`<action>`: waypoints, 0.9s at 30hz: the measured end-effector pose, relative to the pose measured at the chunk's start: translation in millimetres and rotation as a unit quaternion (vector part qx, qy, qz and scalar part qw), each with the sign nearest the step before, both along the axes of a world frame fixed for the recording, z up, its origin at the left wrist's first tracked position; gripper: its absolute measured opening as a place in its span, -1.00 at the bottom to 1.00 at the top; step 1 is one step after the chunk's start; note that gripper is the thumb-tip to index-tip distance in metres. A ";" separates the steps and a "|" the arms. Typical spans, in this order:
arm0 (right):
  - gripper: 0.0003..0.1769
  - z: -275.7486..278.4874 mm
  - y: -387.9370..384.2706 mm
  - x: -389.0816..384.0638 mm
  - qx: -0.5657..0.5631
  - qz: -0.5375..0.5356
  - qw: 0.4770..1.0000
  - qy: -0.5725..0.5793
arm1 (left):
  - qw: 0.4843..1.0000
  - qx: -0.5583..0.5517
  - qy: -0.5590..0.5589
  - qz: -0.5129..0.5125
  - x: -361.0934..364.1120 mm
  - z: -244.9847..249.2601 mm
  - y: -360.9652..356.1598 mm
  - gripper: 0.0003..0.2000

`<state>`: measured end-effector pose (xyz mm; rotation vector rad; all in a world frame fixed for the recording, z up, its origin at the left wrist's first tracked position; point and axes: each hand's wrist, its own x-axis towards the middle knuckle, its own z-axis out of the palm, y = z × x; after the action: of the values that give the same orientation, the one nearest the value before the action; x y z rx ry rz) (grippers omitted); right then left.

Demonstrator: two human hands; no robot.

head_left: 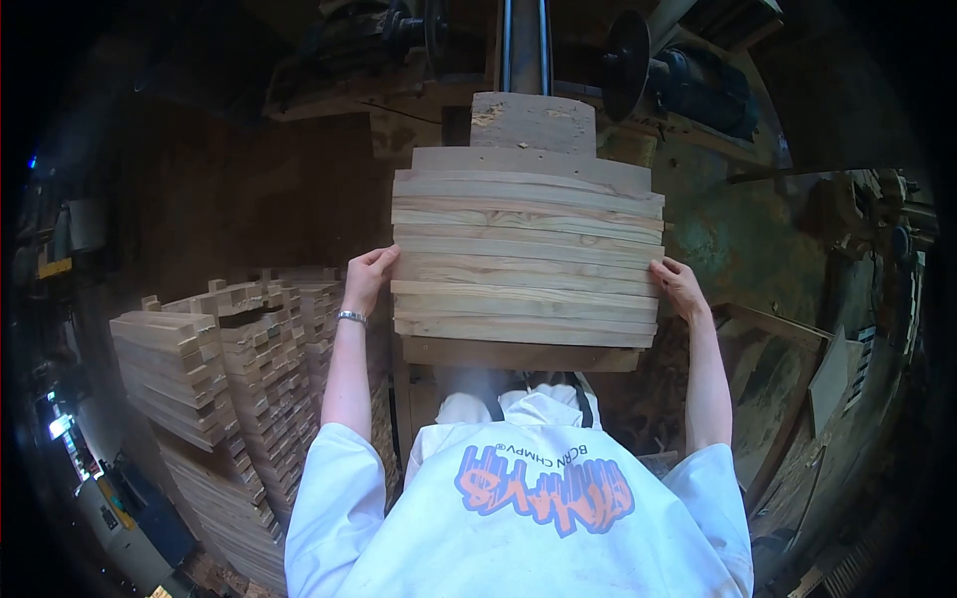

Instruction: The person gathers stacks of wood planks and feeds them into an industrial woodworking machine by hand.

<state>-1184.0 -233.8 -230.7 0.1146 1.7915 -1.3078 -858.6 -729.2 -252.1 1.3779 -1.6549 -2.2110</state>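
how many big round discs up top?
2: one disc left of the metal rails, the other disc right of them. More may be hidden in the dark areas.

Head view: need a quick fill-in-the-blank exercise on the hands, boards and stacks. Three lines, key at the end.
1. The boards lie ____ the left hand and the right hand.
2. The band is on the ____ wrist.
3. The stacks stand nearer the left hand than the ____ hand.

Missing words: between; left; right.
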 end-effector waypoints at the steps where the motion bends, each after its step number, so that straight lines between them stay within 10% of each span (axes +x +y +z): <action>1: -0.42 1.6 -0.3 -2.4 0.015 0.021 1.000 -0.009 | 1.000 0.006 0.004 0.007 -2.0 -3.2 0.1 -0.69; 16: -0.43 -5.8 -12.4 -22.9 -0.059 -0.070 0.993 -0.069 | 0.993 0.096 0.067 0.011 -37.2 -9.2 -27.3 -0.61; 27: -0.40 3.6 -14.3 -37.6 0.010 0.003 1.000 -0.010 | 0.993 -0.104 -0.033 -0.050 -52.3 -7.6 -33.7 -0.59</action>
<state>-1221.6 -248.1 -227.0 0.1336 1.7862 -1.2813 -910.9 -762.9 -259.6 1.3560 -1.9551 -1.9895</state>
